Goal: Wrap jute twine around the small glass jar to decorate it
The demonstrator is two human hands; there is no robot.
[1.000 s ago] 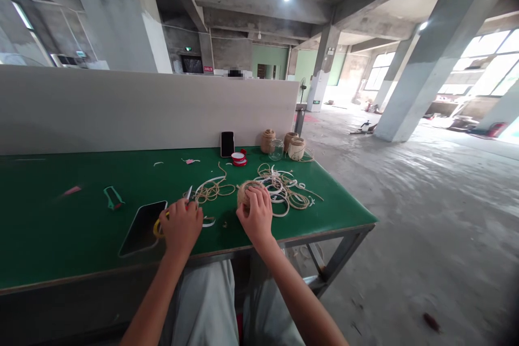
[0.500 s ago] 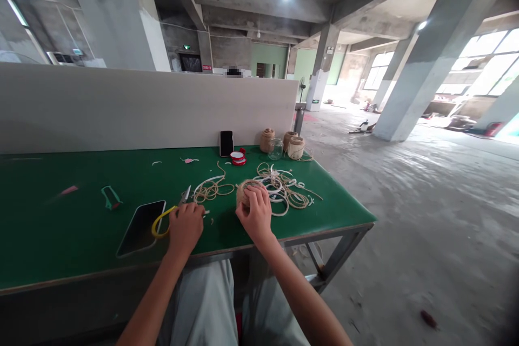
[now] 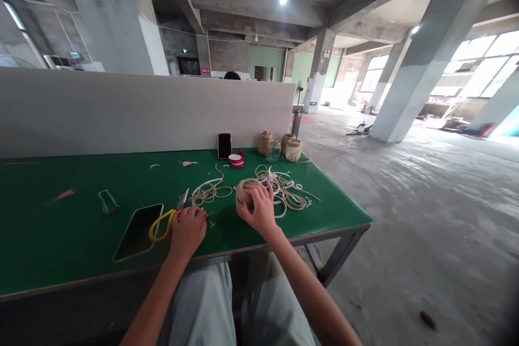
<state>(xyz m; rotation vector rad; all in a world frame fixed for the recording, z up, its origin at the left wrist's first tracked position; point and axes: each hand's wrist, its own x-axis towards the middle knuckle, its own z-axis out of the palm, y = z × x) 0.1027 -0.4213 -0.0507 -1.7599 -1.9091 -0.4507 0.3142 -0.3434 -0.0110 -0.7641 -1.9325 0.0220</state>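
My right hand (image 3: 258, 208) is closed over a jute-wrapped jar (image 3: 244, 193) standing on the green table (image 3: 81, 178), fingers curled on its top and side. My left hand (image 3: 187, 230) lies curled on the table beside scissors (image 3: 164, 221) with yellow and red handles, whose blades point away from me. I cannot see whether the fingers grip the handles. Loose coils of twine (image 3: 211, 192) lie just beyond the scissors. A tangle of twine and white cord (image 3: 286, 189) spreads behind and right of the jar.
A dark phone (image 3: 137, 231) lies flat left of the scissors; another phone (image 3: 224, 145) leans on the white partition (image 3: 141, 111). A red tape roll (image 3: 235, 160), glass jar (image 3: 273, 151) and twine spools (image 3: 294, 149) stand at the back. A green clip (image 3: 106, 200) lies left. Table edge is right.
My left hand has slid a little toward me, leaving the scissors' yellow handle in full view. My right hand's fingers have shifted on the jar. The camera tilted slightly.
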